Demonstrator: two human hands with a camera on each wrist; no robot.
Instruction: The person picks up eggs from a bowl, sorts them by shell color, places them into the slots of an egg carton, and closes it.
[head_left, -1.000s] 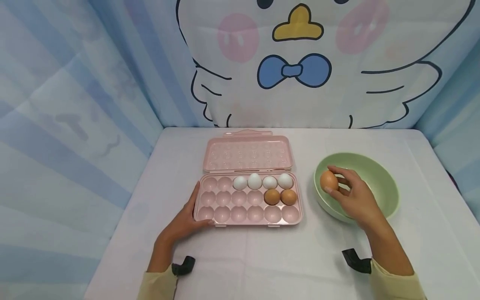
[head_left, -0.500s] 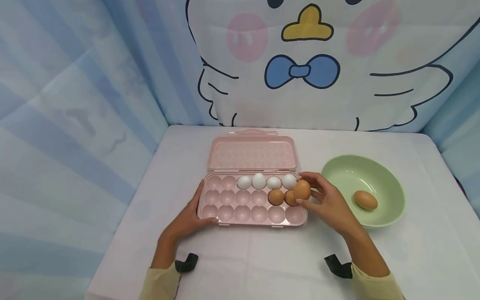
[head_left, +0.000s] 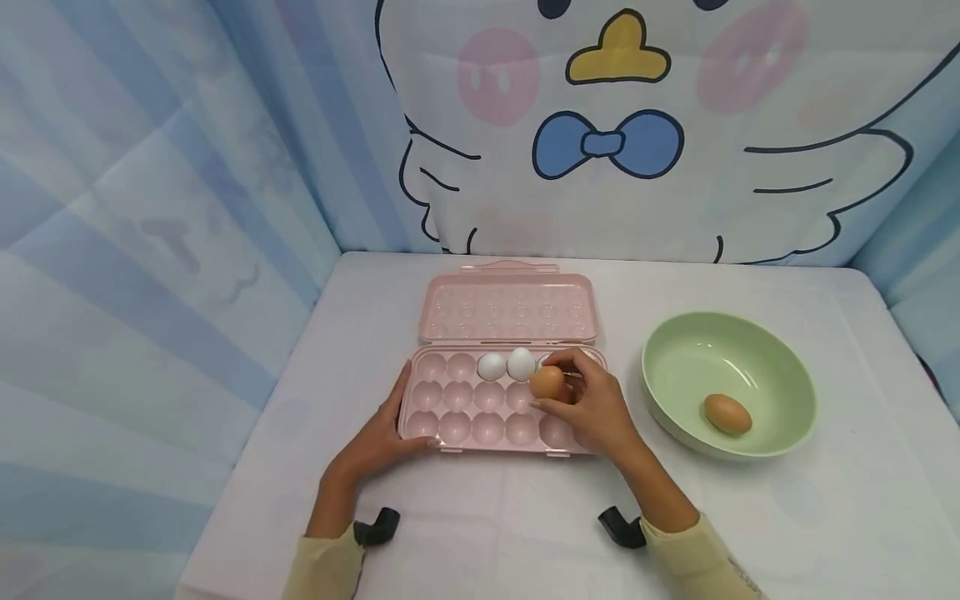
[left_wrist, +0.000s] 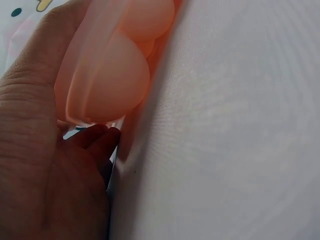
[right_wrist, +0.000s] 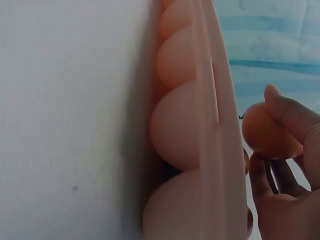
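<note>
My right hand (head_left: 596, 408) pinches a brown egg (head_left: 547, 382) between thumb and fingers, above the middle row of a pink egg box (head_left: 487, 431). In the right wrist view this brown egg (right_wrist: 270, 132) is held over the box's rim. My left hand (head_left: 373, 446) grips the box's left end, thumb at the front edge and fingers along the side. Two white eggs (head_left: 521, 364) show fully in the back row; a third is partly covered. My right hand hides most of the box's right part and the eggs there.
The box's lid (head_left: 510, 307) lies open behind it. To the right stands a green bowl (head_left: 675, 367) with one brown egg (head_left: 727, 414) in it. A white cloth (head_left: 495, 533) covers the table, and printed curtains (head_left: 600, 208) hang at the back and sides.
My right hand has carried a brown egg from the bowl leftward to over the egg box, past its right edge. My left hand keeps its hold on the box.
</note>
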